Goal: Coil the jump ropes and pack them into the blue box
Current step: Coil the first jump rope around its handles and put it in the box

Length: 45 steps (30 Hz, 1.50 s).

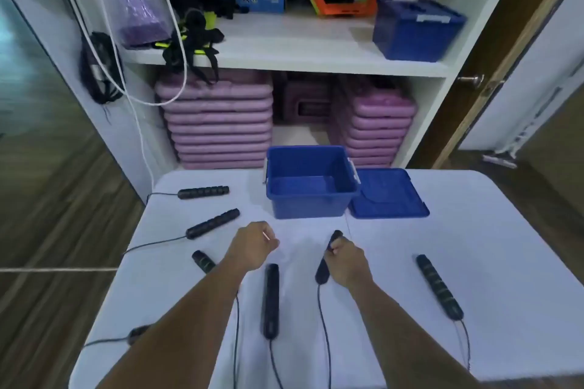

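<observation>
The jump rope handles lie scattered over the white desk (474, 230) in the lower half of the frame, and my right hand (347, 262) has its fingers clenched around one of them, a black handle (323, 271) tilted up off the surface just right of centre, its cord trailing down toward the bottom edge. My left hand (252, 243) hovers at centre with its fingers curled loosely inward, grasping nothing that I can make out. Directly below it a smooth handle (271, 303) lies lengthwise on the desk. A ribbed handle (439, 287) lies at the right, and two more ribbed handles (212, 223) sit at the left, one above the other. The blue box (311, 183) stands open and empty at the far edge of the desk, above my hands, with its blue lid (388, 196) flat just beside it on the right. Behind it, white shelves (300, 54) hold stacked purple mats (218, 126).
</observation>
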Motion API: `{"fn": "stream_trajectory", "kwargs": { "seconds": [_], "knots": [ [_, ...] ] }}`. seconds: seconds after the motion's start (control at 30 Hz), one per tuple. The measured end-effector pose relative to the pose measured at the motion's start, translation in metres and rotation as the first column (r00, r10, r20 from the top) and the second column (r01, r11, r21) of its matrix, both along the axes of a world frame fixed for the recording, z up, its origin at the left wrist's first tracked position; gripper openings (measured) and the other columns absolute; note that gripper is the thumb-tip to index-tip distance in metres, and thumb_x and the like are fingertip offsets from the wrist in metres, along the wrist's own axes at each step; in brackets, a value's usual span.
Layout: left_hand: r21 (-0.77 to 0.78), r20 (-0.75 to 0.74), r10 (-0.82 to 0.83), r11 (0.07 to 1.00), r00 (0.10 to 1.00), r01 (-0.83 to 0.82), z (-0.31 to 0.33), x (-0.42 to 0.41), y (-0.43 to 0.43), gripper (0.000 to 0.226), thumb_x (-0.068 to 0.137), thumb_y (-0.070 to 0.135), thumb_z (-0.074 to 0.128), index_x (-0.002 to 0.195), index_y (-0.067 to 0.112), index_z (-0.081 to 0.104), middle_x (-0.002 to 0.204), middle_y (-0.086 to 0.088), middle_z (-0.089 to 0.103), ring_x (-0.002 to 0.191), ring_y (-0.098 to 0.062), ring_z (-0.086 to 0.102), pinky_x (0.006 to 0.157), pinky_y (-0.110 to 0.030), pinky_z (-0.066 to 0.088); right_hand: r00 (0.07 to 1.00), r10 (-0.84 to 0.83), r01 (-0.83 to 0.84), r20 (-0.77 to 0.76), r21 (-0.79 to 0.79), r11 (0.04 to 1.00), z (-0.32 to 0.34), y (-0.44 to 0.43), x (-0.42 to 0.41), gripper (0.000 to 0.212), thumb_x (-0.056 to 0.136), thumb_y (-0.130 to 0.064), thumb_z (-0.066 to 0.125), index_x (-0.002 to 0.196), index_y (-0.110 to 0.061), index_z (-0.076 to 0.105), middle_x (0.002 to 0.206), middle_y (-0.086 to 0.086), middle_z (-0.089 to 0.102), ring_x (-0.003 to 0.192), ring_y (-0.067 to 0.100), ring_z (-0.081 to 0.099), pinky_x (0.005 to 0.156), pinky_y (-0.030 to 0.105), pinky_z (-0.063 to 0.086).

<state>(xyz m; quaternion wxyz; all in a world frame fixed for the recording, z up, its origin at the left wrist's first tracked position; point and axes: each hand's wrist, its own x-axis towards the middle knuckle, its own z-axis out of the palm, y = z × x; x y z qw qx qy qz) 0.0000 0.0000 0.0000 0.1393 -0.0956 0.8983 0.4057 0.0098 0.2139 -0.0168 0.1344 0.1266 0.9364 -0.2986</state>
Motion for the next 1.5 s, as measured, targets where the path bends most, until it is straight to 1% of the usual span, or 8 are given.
{"fn": "stream_trajectory", "kwargs": {
  "seconds": [0.17,0.53,0.7,0.77,0.87,1.03,1.2,1.5],
  "knots": [
    [-0.149,0.195,-0.020,0.988,0.981,0.050,-0.044,0.014,0.012,0.036,0.088,0.034,0.067,0.111,0.012,0.052,0.099,-0.012,0.065,0.088,-0.028,0.061,0.084,-0.036,0.052,0.993,0.065,-0.088,0.097,0.255,0.963,-0.031,0.008,-0.011,0.043,0.097,-0.046,0.043,0.126,-0.014,0.049,0.121,0.007,0.063,0.113,0.029,0.057,0.094,0.040,0.047],
    [-0.193,0.293,0.048,0.981,0.955,0.010,-0.084,0.018,0.024,0.036,0.088,0.030,0.064,0.113,0.017,0.042,0.105,-0.016,0.066,0.097,-0.037,0.065,0.084,-0.042,0.054,0.993,-0.047,0.015,0.105,0.287,0.958,-0.057,0.008,-0.040,0.039,0.089,-0.048,0.058,0.112,-0.016,0.051,0.104,0.003,0.067,0.106,0.025,0.056,0.094,0.038,0.038],
    [0.006,0.202,0.144,0.989,0.969,-0.148,-0.064,0.004,0.022,0.032,0.087,0.029,0.068,0.111,0.020,0.049,0.095,-0.008,0.070,0.083,-0.027,0.068,0.075,-0.036,0.058,0.988,-0.075,0.065,0.133,0.082,0.995,-0.056,0.008,-0.046,0.035,0.078,-0.036,0.070,0.102,-0.018,0.053,0.090,-0.001,0.065,0.086,0.022,0.059,0.082,0.034,0.038],
    [0.133,0.152,0.181,0.970,0.972,-0.202,-0.046,-0.006,0.020,0.031,0.087,0.026,0.071,0.113,0.022,0.053,0.093,-0.006,0.071,0.080,-0.024,0.068,0.076,-0.036,0.059,0.988,-0.105,0.120,0.112,-0.141,0.983,-0.049,0.004,-0.048,0.028,0.075,-0.026,0.074,0.096,-0.016,0.060,0.087,0.000,0.067,0.082,0.021,0.062,0.080,0.035,0.050],
    [0.320,0.084,0.206,0.921,0.975,-0.222,-0.009,-0.019,0.019,0.031,0.089,0.018,0.071,0.117,0.018,0.058,0.093,-0.011,0.071,0.080,-0.025,0.070,0.077,-0.040,0.061,0.978,-0.193,0.208,0.085,-0.536,0.819,-0.028,-0.002,-0.048,0.023,0.073,-0.016,0.079,0.090,-0.016,0.064,0.088,0.002,0.073,0.087,0.024,0.071,0.082,0.036,0.057],
    [0.496,-0.082,0.191,0.859,0.978,-0.126,0.063,-0.029,0.021,0.026,0.092,0.010,0.067,0.118,0.013,0.060,0.089,-0.012,0.073,0.074,-0.019,0.072,0.067,-0.031,0.058,0.983,-0.178,0.128,0.032,-0.819,0.560,0.027,-0.013,-0.047,0.015,0.085,-0.009,0.073,0.099,-0.012,0.070,0.098,0.010,0.074,0.091,0.027,0.070,0.084,0.040,0.059],
    [0.514,-0.223,0.243,0.852,0.944,-0.098,0.126,-0.033,0.024,0.024,0.087,0.016,0.075,0.105,0.013,0.060,0.091,-0.012,0.073,0.078,-0.027,0.069,0.084,-0.047,0.059,0.981,-0.185,0.000,-0.064,-0.944,0.329,0.083,-0.022,-0.045,0.023,0.091,-0.016,0.068,0.113,-0.012,0.071,0.111,0.008,0.074,0.102,0.023,0.070,0.088,0.038,0.055],
    [0.498,-0.364,0.237,0.867,0.901,-0.027,0.204,-0.033,0.023,0.024,0.086,0.015,0.076,0.081,0.011,0.053,0.079,-0.014,0.069,0.072,-0.024,0.066,0.066,-0.032,0.055,0.966,-0.141,-0.168,-0.215,-0.943,0.288,0.156,-0.034,-0.040,0.026,0.096,-0.025,0.061,0.120,-0.017,0.068,0.114,0.007,0.074,0.108,0.025,0.069,0.093,0.041,0.054]
  ]
}}
